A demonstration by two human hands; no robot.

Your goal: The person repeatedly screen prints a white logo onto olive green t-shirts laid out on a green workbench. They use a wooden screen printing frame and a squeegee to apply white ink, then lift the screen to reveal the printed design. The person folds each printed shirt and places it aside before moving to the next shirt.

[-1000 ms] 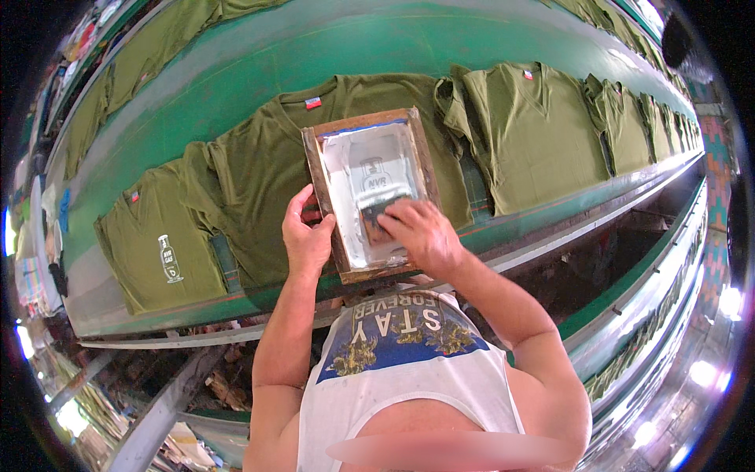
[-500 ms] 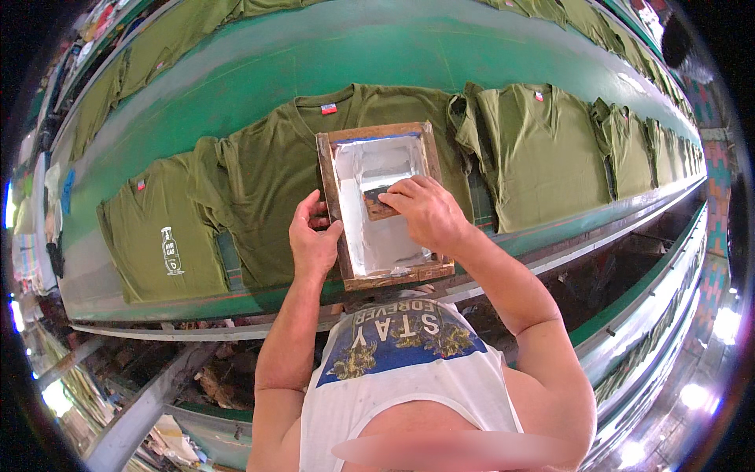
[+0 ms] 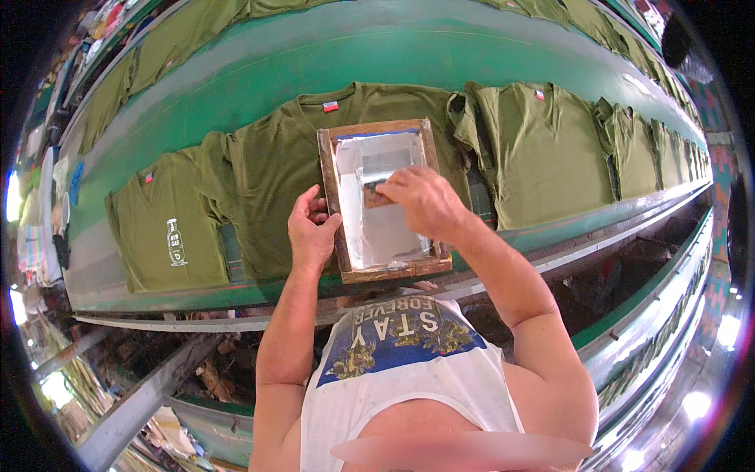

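Under my left hand (image 3: 313, 228): wooden frame (image 3: 329, 204), brown, matt, rough-looking, edges worn and stained. Inside it, a pale sheet (image 3: 393, 228), smooth, faint sheen, whitish smears along the margins. In my right hand (image 3: 425, 200), a small brown block (image 3: 377, 195), looks like scuffed wood, dull; upper part dark. Olive shirt (image 3: 275, 173) beneath: soft matt knit cloth, lightly creased. Neighbouring shirt (image 3: 145, 228), same cloth, flat white print. Tabletop (image 3: 330, 55): smooth green, satin, glossier towards the rim. My vest (image 3: 362, 385): thin white cloth, matt. Grey beam (image 3: 141, 401): metal-looking, dull.
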